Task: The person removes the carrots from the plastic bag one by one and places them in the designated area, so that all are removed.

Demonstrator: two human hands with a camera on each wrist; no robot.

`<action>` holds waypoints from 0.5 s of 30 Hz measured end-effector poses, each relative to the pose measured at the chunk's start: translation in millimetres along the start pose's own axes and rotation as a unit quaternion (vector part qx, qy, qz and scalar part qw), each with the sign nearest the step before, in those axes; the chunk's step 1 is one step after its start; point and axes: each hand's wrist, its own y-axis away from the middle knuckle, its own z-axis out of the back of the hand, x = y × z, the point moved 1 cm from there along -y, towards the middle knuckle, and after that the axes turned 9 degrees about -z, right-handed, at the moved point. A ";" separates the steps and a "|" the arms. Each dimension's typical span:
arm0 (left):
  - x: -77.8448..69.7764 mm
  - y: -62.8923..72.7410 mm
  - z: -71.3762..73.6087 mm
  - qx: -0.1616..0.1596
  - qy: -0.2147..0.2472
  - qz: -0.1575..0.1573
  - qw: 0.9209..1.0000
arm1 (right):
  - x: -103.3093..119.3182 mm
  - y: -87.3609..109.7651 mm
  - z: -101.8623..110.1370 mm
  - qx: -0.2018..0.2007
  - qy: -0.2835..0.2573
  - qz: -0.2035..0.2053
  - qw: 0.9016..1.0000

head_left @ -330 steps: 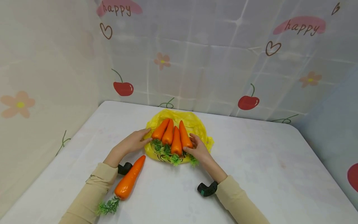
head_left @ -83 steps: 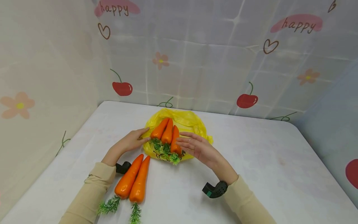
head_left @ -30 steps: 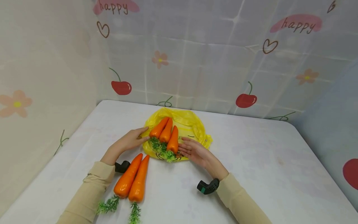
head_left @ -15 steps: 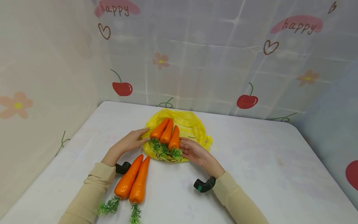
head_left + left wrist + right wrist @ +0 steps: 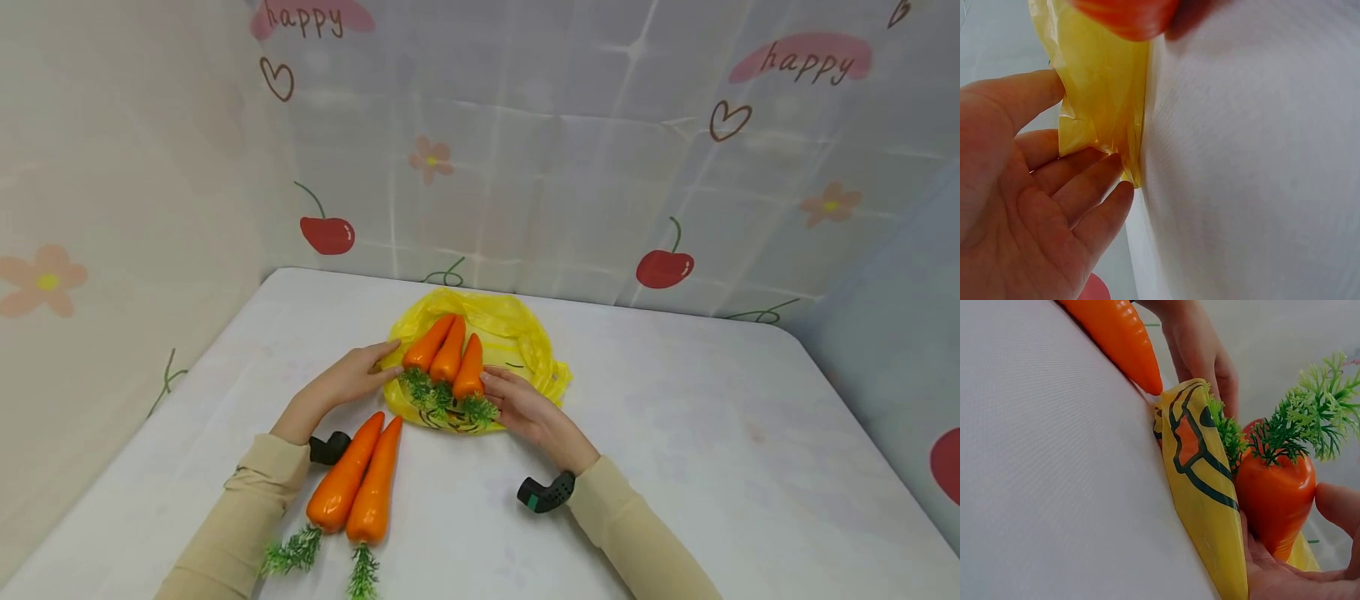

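In the head view a yellow plastic bag (image 5: 510, 312) lies at the back of the table with three orange carrots with green tops on it. My right hand (image 5: 525, 408) holds the rightmost carrot (image 5: 469, 371); in the right wrist view the thumb (image 5: 1338, 509) touches one side of it and fingers lie under it. At the bag's left edge, my left hand (image 5: 345, 379) holds the yellow film between thumb and fingers, as the left wrist view shows. The other two carrots, a left one (image 5: 426, 344) and a middle one (image 5: 447, 354), lie side by side.
Two larger-looking carrots, one left (image 5: 341, 483) and one right (image 5: 372, 492), lie on the white table (image 5: 675, 433) beside the left forearm, tops toward the front. A printed curtain (image 5: 525, 183) stands behind the table's back edge.
Since the earliest frame, one carrot has gone from the bag to the table beside the first. Lately my right hand has come to the rightmost carrot, which has shifted slightly right. Left hand stays put.
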 end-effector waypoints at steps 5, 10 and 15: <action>0.5 -0.6 -0.1 -0.003 0.001 0.000 1.000 | 1.2 1.0 0.2 -0.001 -0.011 -0.003 1.000; 0.4 -0.9 -0.4 -0.004 -0.002 -0.003 1.000 | 1.3 2.1 0.5 0.014 -0.017 -0.006 1.000; -0.3 -0.1 -0.5 -0.005 -0.004 -0.003 1.000 | 0.3 2.7 0.5 0.027 -0.022 0.000 0.999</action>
